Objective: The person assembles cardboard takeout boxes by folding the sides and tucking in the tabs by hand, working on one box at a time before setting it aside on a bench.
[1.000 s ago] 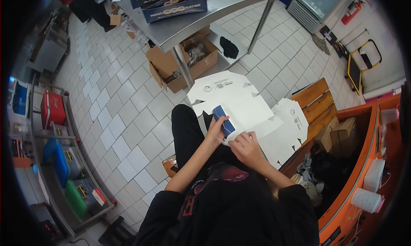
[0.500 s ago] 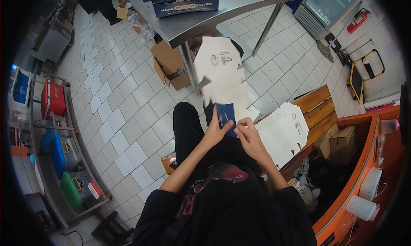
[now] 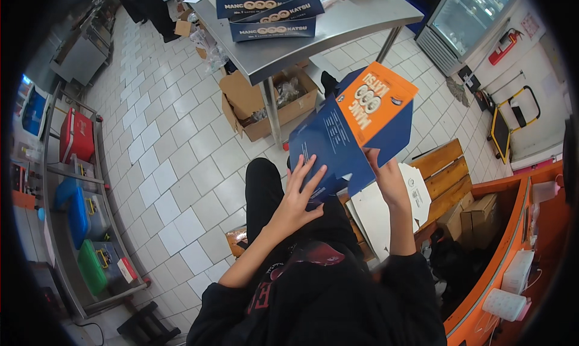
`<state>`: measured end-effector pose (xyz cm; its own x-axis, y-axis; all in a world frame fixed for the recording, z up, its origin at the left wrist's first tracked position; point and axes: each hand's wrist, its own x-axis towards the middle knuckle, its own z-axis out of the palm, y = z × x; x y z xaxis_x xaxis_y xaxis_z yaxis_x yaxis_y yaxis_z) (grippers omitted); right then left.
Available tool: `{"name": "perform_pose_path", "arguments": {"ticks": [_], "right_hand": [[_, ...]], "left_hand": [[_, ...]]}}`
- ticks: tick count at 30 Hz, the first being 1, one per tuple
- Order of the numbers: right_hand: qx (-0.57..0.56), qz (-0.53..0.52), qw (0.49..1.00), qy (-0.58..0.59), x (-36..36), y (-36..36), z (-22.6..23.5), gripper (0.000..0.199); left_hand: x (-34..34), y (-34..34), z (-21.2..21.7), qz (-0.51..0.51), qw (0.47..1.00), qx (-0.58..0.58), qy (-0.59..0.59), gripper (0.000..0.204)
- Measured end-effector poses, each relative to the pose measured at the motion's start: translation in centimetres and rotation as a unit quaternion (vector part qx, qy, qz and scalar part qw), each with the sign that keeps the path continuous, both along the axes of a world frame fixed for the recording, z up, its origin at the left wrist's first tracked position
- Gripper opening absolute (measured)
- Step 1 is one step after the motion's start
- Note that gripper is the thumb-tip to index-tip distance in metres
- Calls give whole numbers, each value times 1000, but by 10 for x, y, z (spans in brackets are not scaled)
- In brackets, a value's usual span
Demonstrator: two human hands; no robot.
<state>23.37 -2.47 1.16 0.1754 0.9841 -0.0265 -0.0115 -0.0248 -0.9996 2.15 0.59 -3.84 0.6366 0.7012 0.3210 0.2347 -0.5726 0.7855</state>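
**Both hands on a blue and orange carton held up over the lap**

From my remote seat I look down on a seated person in dark clothes, and both hands are on a folding carton (image 3: 353, 135), dark blue on its long panels with an orange face turned up and to the right. The carton is raised in front of the chest, above the knees, and clear of the steel table (image 3: 338, 29) beyond it.

My left hand (image 3: 300, 192) lies spread against the lower left blue panel, fingers (image 3: 307, 168) fanned out and flat on the card, thumb tucked under the bottom edge. It is a wide, open-palmed hold that presses on the panel. My right hand (image 3: 389, 183) comes up from below on the right side; its fingers go behind the blue panel under the orange face, so I cannot tell how tightly they close, only that they are touching and supporting the carton.

Just beneath the carton, on a wooden bench (image 3: 446, 171) at my right, lies a stack of flat white carton blanks (image 3: 392, 216). On the steel table sit two finished blue boxes (image 3: 271, 11), one stacked on the other. Under the table stands an open brown cardboard box (image 3: 265, 108) on the white floor tiles (image 3: 175, 171). Far left, a metal shelf rack (image 3: 72, 225) carries red, blue and green cases. An orange counter (image 3: 506, 267) curves along the right edge
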Motion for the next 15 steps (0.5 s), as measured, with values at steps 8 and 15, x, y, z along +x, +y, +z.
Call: {"name": "perform_pose_path", "arguments": {"ticks": [8, 15], "right_hand": [[-87, 67, 988, 112, -13, -12, 4, 13], [75, -84, 987, -113, -58, -8, -16, 8]], "left_hand": [[-13, 9, 26, 33, 996, -32, -71, 86], [-13, 6, 39, 93, 991, -58, -81, 84]]}}
